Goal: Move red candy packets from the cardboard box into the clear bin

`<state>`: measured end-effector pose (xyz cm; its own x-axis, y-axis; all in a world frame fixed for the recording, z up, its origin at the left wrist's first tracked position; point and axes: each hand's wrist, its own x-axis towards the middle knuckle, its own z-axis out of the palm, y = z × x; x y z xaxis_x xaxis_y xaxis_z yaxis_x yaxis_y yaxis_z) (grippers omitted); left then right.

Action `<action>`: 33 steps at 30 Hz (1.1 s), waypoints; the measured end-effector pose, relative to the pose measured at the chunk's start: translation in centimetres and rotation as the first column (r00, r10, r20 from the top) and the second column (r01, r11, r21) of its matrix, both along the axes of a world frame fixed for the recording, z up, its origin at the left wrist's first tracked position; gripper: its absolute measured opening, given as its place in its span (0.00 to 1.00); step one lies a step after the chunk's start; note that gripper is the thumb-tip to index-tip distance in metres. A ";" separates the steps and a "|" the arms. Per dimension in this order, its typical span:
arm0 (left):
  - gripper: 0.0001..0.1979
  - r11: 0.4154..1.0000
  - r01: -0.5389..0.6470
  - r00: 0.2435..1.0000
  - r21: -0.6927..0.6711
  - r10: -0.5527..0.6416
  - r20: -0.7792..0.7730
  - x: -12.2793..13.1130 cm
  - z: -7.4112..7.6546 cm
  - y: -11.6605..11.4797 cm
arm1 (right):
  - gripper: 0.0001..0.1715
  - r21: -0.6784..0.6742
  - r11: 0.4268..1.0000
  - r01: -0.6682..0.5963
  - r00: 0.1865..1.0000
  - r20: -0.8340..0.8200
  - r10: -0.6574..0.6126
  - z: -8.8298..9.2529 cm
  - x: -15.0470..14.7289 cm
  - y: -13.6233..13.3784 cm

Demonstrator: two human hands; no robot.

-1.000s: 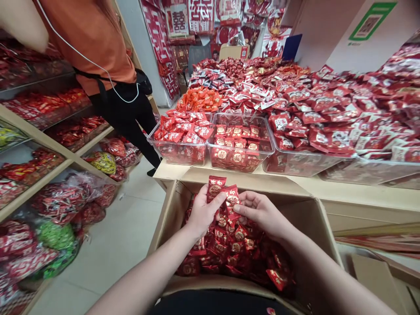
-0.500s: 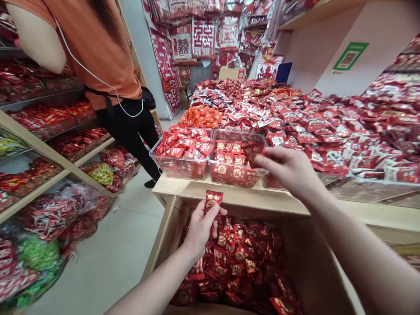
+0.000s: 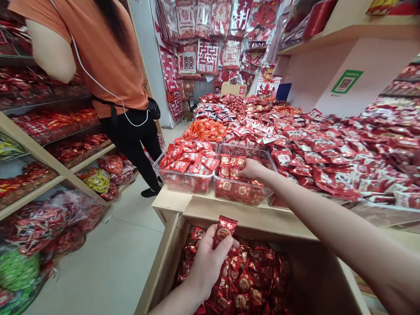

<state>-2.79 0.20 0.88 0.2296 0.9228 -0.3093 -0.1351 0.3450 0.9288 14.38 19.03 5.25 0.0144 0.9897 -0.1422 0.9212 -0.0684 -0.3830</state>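
Observation:
My left hand (image 3: 210, 258) is closed on a small red candy packet (image 3: 225, 228) with gold print, thumb across its front, above an open cardboard box (image 3: 160, 262). Loose red candy packets (image 3: 243, 280) of the same look fill the box's lower part. My right hand (image 3: 252, 169) reaches into a clear plastic bin (image 3: 241, 197) on the wooden ledge. Its fingers are pinched down at a red packet among the rows inside; the fingers partly hide that packet.
Left of that bin stands another clear bin (image 3: 183, 183) heaped with brighter red packets. Behind and to the right spreads a large heap of red packets (image 3: 328, 153). A person in an orange shirt (image 3: 108, 65) stands at the left, beside shelves (image 3: 42, 188) of bagged sweets.
My right hand has moved left and down from the bin's right side into it, carrying a packet. My left hand still holds its packet, now lower and farther right in view.

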 end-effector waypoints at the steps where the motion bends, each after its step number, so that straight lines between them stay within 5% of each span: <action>1: 0.12 1.000 0.001 1.000 -0.006 -0.001 0.004 0.0 0.1 0.0 | 0.10 0.002 1.000 -0.005 1.000 0.021 0.005 0.1 -0.1 0.0; 9: 0.12 1.000 -0.019 0.998 -0.020 0.020 0.060 -0.2 0.0 0.2 | 0.10 0.099 0.995 -0.015 0.994 0.112 0.004 1.5 -0.3 -1.3; 13: 0.11 1.000 0.007 0.999 -0.002 -0.006 0.049 -0.2 0.0 0.2 | 0.11 0.254 0.946 -0.202 0.978 0.096 0.183 2.4 -0.1 -2.6; 18: 0.08 1.000 0.018 1.000 0.024 -0.018 0.009 0.3 -0.2 0.1 | 0.12 0.090 0.885 -0.456 0.883 0.172 0.438 1.4 -1.3 -0.9; 28: 0.07 0.998 0.056 0.998 0.026 -0.056 -0.014 0.3 -0.7 -0.1 | 0.05 -0.050 0.836 -0.546 0.813 0.206 0.544 1.0 -3.5 1.2; 33: 0.07 0.997 0.074 0.997 0.015 -0.074 0.009 0.3 -0.7 -0.1 | 0.09 -0.100 0.822 -0.561 0.809 0.143 0.570 1.3 -3.5 1.0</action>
<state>-2.45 0.11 0.22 0.3006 0.9075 -0.2932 -0.1189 0.3407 0.9326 10.85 20.02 6.52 -0.5183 0.8217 -0.2370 0.8510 0.4681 -0.2381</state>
